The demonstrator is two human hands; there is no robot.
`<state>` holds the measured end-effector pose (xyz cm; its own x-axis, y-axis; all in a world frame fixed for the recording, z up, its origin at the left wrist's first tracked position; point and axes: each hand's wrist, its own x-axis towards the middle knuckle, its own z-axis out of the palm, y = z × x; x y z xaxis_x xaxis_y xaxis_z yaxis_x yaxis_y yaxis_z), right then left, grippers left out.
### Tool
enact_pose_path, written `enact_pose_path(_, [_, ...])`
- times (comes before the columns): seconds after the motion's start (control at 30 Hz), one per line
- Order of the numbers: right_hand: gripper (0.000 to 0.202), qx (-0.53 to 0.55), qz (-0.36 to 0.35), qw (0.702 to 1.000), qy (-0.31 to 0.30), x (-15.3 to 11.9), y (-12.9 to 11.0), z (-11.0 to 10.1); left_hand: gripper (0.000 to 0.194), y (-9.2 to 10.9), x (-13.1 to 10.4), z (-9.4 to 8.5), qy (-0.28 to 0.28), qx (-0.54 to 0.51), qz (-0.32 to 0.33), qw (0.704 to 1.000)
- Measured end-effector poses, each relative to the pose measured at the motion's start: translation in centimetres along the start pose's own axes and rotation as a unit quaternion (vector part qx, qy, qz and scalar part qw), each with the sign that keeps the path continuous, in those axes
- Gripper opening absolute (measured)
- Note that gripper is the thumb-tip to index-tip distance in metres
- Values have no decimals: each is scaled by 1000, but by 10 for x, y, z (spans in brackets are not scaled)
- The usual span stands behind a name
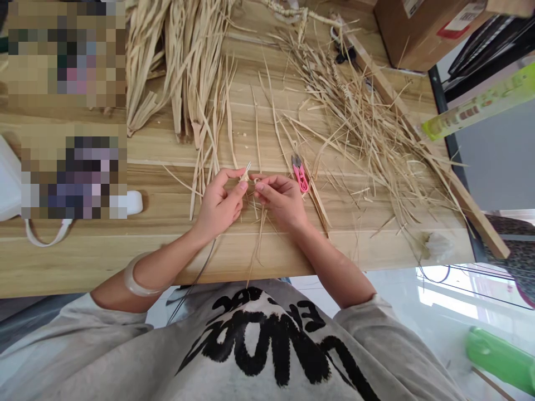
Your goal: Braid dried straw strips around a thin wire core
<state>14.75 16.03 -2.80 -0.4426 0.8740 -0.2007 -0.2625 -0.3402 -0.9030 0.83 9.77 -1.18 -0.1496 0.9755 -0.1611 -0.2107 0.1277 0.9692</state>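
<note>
Hands: two. Left hand [220, 201]: thumb and forefinger clamped on one small pale piece [244, 177] with a slim metal-looking tip, midway between the hands. Right hand [287, 201]: thumb and forefinger pinched together on one pale strand [256, 181], just beside that piece. From the hands: one pair of pink snips [301, 177], near, 2 o'clock; one strip bundle [178, 67], 11 o'clock; one scrap pile [368, 125], strands uncountable, 2 o'clock; one wooden bar [478, 214] beyond. Table [125, 239] edge near, 6 o'clock; strands cross the room between.
</note>
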Motion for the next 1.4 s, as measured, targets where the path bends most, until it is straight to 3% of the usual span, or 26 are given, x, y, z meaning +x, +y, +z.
enact_pose_path(0.3, [12, -72, -55, 995, 26, -2, -3, 0, 36, -4, -1, 1, -26, 1, -4, 1000])
enact_pose_path(0.57, [10, -210, -147, 966, 35, -3, 2, -10, 34, -4, -1, 1, -29, 3, 1, 1000])
enact_pose_path(0.67, [7, -167, -125, 977, 39, -3, -1, -8, 34, -4, -1, 1, -29, 8, 2, 1000])
enact_pose_path(0.8, [26, -82, -63, 992, 66, -3, -8, -4, 32, -5, -1, 0, -25, 18, 5, 1000])
enact_pose_path(0.9, [25, -81, -40, 993, 80, -1, -11, -5, 32, -7, -1, 0, -24, 21, 5, 999])
enact_pose_path(1.4, [8, -112, -120, 980, 115, -2, -8, -2, 28, -17, -3, -6, -55, 92, 8, 994])
